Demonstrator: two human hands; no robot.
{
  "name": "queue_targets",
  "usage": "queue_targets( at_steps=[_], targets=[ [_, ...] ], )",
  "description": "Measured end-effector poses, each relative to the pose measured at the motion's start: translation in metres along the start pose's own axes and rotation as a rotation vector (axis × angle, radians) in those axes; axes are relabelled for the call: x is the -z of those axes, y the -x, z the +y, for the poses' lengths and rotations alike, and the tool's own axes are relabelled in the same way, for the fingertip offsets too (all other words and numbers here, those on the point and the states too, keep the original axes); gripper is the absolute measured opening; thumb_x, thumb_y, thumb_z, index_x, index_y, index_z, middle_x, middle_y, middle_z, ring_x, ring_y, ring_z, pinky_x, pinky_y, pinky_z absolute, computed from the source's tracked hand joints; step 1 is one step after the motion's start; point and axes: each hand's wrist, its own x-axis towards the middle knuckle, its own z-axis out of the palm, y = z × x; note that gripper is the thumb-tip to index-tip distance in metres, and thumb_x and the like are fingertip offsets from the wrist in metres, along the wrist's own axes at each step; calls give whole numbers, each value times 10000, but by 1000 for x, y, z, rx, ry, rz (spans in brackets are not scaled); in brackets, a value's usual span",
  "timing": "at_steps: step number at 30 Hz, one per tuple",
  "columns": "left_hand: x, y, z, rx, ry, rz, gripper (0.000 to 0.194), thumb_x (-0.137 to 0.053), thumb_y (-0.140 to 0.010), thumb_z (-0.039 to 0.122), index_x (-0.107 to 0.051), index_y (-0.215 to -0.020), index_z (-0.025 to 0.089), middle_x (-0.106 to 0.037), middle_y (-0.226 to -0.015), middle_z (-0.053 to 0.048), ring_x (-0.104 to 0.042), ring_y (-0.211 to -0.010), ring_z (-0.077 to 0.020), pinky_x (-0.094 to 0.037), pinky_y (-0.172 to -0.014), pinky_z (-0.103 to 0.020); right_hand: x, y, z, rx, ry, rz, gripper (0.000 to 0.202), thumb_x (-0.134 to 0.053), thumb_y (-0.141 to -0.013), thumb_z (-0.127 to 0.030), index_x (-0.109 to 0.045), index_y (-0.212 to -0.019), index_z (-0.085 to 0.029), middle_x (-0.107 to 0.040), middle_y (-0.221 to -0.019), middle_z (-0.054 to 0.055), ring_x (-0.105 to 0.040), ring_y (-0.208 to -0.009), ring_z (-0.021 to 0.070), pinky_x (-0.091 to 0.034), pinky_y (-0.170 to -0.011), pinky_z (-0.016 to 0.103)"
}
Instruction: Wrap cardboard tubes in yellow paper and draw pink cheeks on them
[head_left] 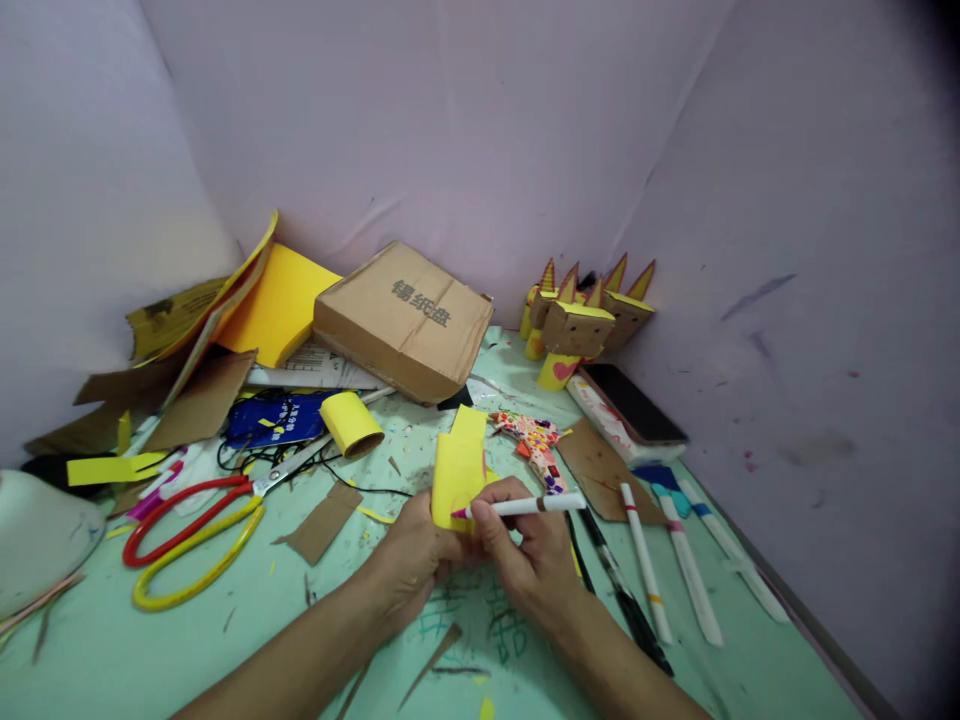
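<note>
A small yellow paper-covered piece (459, 470), with a tab at its top, is gripped by my left hand (416, 545) near the middle of the table. My right hand (529, 550) is closed around a white felt-tip marker (521, 506). The marker's pink tip is at the lower part of the yellow piece, where a faint line shows. Beyond my right hand lies a colourful patterned cut-out (532, 445). A yellow-covered cardboard tube (351, 424) rests on its side to the left.
Red-and-yellow-handled scissors (202, 530) lie left. A cardboard box (405, 325) and yellow sheets (289, 300) stand behind. Several cardboard figures (577, 325) are at the back right, near a phone (630, 400). Capped markers (694, 570) and a black pen (634, 610) lie right.
</note>
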Motion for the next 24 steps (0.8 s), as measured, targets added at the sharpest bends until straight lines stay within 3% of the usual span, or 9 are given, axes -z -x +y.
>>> queue_targets(
  at_steps=[5,10,13,17,24],
  targets=[
    [3,-1,-1,7,49,-13,605,-605,-474,-35,-646,-1052,143,-704,-920,-58,-613,-941,-252,-482,-826,-332,6,-3,2,5,35,10,248,-483,-871,-253,-568,-652,-171,-570,-536,-7,-517,-424,103,-371,-400,204],
    [5,-2,-3,28,84,-8,636,-585,-461,-62,-635,-1057,155,-671,-755,-16,-614,-847,-223,-474,-840,-362,11,-7,7,42,177,148,306,-491,-859,-249,-537,-566,-175,-618,-598,30,-528,-442,111,-387,-417,221],
    [5,-2,-3,30,68,18,621,-586,-460,-57,-634,-1043,152,-647,-707,-4,-614,-813,-221,-481,-808,-360,10,-8,7,43,160,161,245,-506,-856,-247,-566,-631,-171,-602,-578,21,-533,-456,122,-397,-426,228],
    [4,-1,-2,32,41,17,588,-602,-463,-46,-641,-1024,129,-668,-750,-30,-629,-877,-257,-479,-795,-345,8,-5,6,36,53,125,147,-507,-865,-240,-599,-770,-176,-599,-615,5,-544,-497,126,-425,-463,235],
    [10,-3,-6,29,101,-19,562,-664,-482,2,-635,-1033,109,-706,-917,-109,-630,-918,-268,-478,-831,-361,12,0,4,-36,-21,213,174,-506,-875,-258,-574,-726,-199,-549,-592,-14,-526,-536,133,-402,-484,245]
  ],
)
